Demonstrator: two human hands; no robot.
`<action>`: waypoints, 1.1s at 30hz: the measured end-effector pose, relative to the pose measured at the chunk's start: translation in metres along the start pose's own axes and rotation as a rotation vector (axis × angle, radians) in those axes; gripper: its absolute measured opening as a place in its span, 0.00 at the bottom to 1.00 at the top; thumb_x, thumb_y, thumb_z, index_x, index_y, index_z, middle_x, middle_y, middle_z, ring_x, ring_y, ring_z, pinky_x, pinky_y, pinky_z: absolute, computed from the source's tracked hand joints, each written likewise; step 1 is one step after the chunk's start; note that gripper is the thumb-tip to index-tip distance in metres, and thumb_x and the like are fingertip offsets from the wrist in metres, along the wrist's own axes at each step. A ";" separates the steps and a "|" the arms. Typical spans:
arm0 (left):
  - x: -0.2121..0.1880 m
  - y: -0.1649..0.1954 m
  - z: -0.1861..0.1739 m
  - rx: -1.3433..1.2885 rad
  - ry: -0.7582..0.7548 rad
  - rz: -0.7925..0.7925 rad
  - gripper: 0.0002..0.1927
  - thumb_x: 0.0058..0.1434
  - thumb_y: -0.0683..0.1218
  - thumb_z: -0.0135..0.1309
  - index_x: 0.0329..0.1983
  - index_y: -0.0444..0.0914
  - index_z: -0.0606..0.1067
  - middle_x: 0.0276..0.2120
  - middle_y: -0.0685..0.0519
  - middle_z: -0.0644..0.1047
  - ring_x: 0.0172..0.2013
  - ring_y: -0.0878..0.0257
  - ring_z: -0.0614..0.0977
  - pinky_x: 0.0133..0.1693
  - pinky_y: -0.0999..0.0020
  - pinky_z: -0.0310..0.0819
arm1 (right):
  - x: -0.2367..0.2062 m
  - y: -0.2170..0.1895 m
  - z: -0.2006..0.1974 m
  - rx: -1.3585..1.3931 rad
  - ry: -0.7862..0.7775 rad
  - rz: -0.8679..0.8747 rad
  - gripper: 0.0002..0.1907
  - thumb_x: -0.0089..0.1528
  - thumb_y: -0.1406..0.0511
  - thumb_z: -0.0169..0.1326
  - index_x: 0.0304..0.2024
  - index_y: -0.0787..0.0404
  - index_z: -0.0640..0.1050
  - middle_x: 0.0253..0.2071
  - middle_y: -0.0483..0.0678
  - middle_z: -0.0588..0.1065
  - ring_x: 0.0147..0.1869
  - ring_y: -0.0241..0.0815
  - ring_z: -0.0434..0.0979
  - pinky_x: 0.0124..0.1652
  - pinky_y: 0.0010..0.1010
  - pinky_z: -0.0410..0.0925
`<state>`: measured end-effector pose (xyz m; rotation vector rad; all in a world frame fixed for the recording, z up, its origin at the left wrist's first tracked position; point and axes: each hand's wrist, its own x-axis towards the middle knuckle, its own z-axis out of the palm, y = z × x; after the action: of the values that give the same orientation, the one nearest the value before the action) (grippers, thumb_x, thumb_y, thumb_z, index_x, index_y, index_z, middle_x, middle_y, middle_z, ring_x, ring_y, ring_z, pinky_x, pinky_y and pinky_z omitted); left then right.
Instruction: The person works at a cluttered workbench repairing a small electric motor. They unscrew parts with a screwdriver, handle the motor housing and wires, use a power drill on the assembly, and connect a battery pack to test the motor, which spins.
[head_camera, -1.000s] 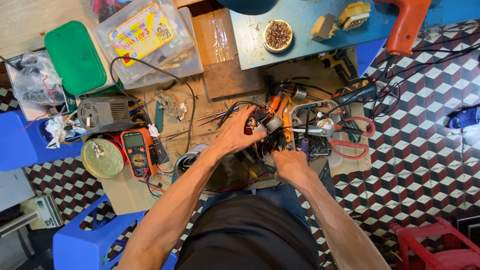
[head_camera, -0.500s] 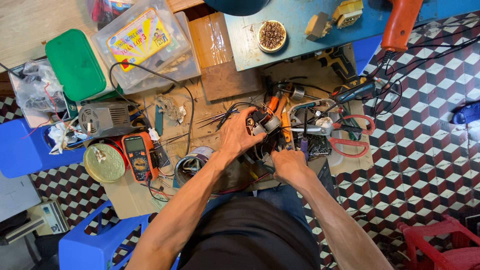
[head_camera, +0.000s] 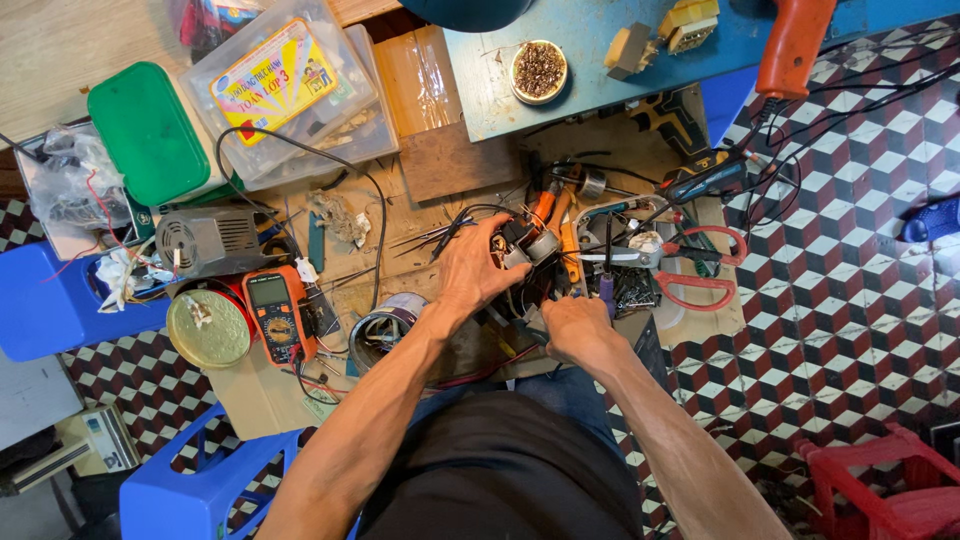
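Head view: a small motor part (head_camera: 527, 245) is being gripped at centre by the left hand (head_camera: 478, 268), fingers wrapped over it. At five o'clock, the right hand (head_camera: 572, 325) is being curled shut around a purple-handled tool (head_camera: 605, 288); red scissors (head_camera: 705, 268) are lying at three o'clock.

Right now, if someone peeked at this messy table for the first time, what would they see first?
Probably the two bare hands in the middle: the left hand lies over a small motor part with wires, and the right hand works just beside it. Next come the bright colours: red-handled scissors to the right, an orange meter to the left and a green lid at the upper left.
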<state>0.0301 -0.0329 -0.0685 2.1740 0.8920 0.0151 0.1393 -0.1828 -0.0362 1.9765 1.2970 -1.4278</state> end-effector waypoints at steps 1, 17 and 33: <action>-0.001 0.001 0.000 0.007 -0.006 -0.004 0.41 0.44 0.57 0.70 0.61 0.44 0.72 0.48 0.47 0.80 0.49 0.49 0.79 0.52 0.55 0.72 | 0.000 0.000 0.001 0.000 0.005 -0.001 0.26 0.55 0.57 0.69 0.51 0.60 0.77 0.45 0.52 0.80 0.52 0.52 0.81 0.50 0.43 0.73; 0.002 -0.001 -0.009 -0.190 -0.073 -0.019 0.61 0.43 0.56 0.73 0.76 0.41 0.52 0.55 0.38 0.78 0.54 0.42 0.80 0.55 0.52 0.73 | 0.005 0.010 0.018 0.031 0.104 -0.025 0.25 0.52 0.61 0.69 0.49 0.59 0.77 0.44 0.52 0.80 0.52 0.53 0.81 0.48 0.44 0.74; 0.005 -0.006 -0.012 -0.225 -0.141 -0.069 0.60 0.43 0.56 0.72 0.77 0.43 0.53 0.56 0.40 0.78 0.55 0.46 0.81 0.57 0.53 0.72 | 0.009 0.009 0.016 0.036 0.105 -0.029 0.21 0.53 0.60 0.69 0.45 0.59 0.79 0.42 0.51 0.81 0.50 0.51 0.82 0.48 0.41 0.74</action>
<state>0.0273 -0.0190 -0.0649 1.9099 0.8417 -0.0674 0.1384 -0.1951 -0.0528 2.0893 1.3588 -1.3863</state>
